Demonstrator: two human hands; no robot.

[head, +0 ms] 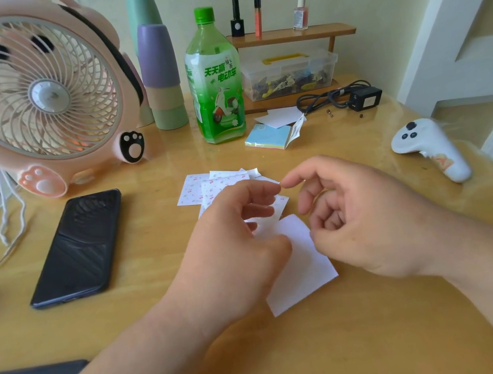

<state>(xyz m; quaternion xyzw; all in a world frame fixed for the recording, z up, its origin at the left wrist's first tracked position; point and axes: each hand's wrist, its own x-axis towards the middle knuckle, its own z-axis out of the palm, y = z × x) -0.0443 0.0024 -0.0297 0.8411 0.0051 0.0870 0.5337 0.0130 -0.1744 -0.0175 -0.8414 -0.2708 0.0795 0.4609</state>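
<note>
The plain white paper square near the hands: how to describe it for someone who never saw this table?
On the wooden table, look between the left hand and the right hand. The plain white paper square lies there. Unlike the cherry-print papers behind it, it is blank.

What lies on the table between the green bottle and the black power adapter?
Head view: a pad of coloured notes, loose white paper behind it, and a coiled black cable.

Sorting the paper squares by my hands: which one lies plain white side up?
The square nearest the person, lying in front of the overlapping pile. It is plain white, while those behind it show a small red print.
</note>
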